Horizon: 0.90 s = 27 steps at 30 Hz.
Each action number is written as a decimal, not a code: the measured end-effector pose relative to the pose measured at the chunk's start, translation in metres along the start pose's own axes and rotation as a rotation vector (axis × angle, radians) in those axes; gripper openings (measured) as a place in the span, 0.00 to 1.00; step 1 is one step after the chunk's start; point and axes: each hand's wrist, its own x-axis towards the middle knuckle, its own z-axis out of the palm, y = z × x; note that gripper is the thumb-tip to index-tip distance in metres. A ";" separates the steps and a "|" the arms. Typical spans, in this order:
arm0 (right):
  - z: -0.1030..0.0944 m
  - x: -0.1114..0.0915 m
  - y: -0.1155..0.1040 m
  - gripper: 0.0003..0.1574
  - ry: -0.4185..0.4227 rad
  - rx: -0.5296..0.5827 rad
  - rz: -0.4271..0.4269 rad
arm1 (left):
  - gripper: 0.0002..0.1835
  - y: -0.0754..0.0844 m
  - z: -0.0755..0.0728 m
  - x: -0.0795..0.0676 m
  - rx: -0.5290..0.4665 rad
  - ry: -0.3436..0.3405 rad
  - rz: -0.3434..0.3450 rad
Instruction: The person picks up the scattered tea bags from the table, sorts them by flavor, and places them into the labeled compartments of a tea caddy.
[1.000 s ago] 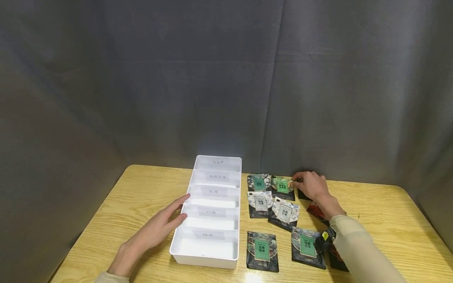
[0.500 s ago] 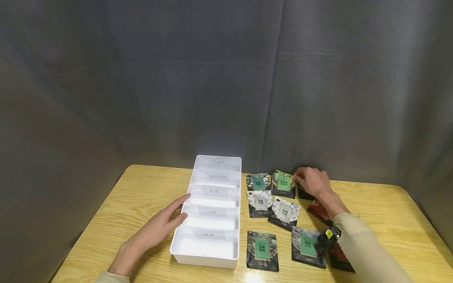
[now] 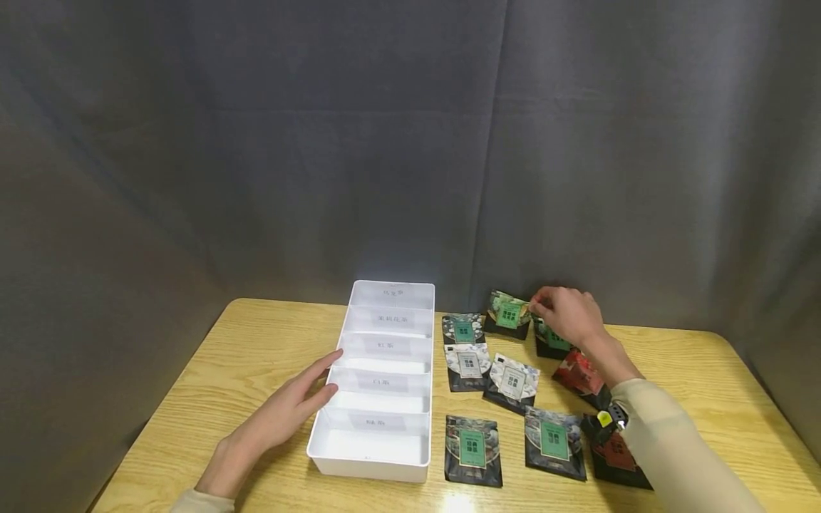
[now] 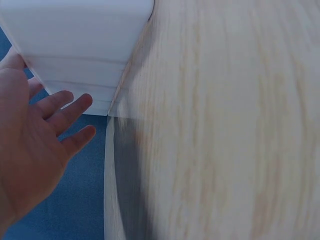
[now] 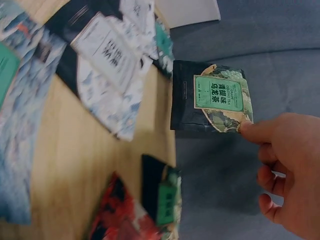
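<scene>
My right hand [image 3: 571, 313] pinches a green and black tea sachet [image 3: 509, 314] by its corner, between thumb and fingertips. In the right wrist view this sachet [image 5: 215, 97] hangs raised, its label reading grape oolong tea. My left hand [image 3: 282, 410] lies along the left side of a white divided box [image 3: 372, 470], fingers spread and fingertips at the rim. From the left wrist view, the same hand [image 4: 35, 130] has loosely extended fingers beside the box's wall [image 4: 75, 40]. The box has several compartments in a row, each with a paper label.
Right of the box lie white sachets [image 3: 513, 383], a dark floral sachet [image 3: 463, 329] and green-labelled ones [image 3: 473, 452]. Under and beside the right forearm are red sachets [image 3: 580, 374] and another green one [image 3: 550, 338]. A grey curtain [image 3: 410, 142] hangs behind the wooden table [image 3: 693, 399].
The right hand has lifted the green oolong tea sachet off the table, up and toward the curtain. Another green sachet behind it shows more now. The left hand stays at the box.
</scene>
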 end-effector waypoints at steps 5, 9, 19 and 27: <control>-0.007 0.005 -0.013 0.11 0.021 0.023 -0.024 | 0.30 0.001 0.000 0.000 -0.013 -0.007 -0.013; -0.010 0.009 -0.025 0.11 0.029 0.041 -0.029 | 0.30 0.002 0.001 -0.001 -0.030 -0.012 -0.026; -0.021 0.021 -0.052 0.10 0.084 0.080 -0.085 | 0.30 0.006 0.005 0.001 -0.042 -0.014 -0.025; -0.024 0.031 -0.079 0.10 0.149 0.105 -0.141 | 0.30 0.005 0.007 0.002 -0.048 -0.022 -0.025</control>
